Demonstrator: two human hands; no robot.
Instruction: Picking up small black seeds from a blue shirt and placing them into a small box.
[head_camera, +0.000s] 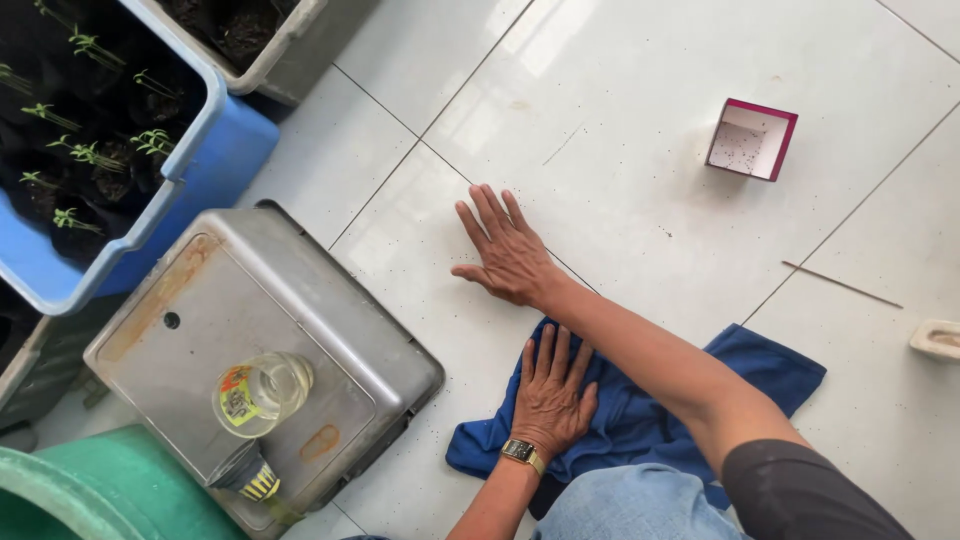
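Seedlings (95, 150) in dark soil fill the blue tub (215, 150) at far left, and we can't tell how deep it goes since the frame cuts it off. Next over is an upturned grey bin (300, 300) with a clear plastic bottle (262, 395) lying on its base; the green tub (100, 490) below it is mostly out of view.

Middle of the shot: our left hand (550, 395) lies flat, fingers spread, on the blue cloth (640, 420), which is bunched on the white tile floor (620, 130) right in front of our knee. Cloth looks soft, light and floppy, so we'd guess it bunches wherever it gets pinched; a fistful from the crumpled middle seems the easy grab. Our forearm hides part of it.

Our right hand (505, 250) crosses over, open and flat on the bare tile just beyond the cloth, holding nothing. Tiny dark specks dot the floor; seeds or dirt, can't tell.

Further right sits a small open box (750, 140) with a magenta outside, specks inside too. Thin stick (840, 284), then a pale object (938, 340) clipped by the edge.
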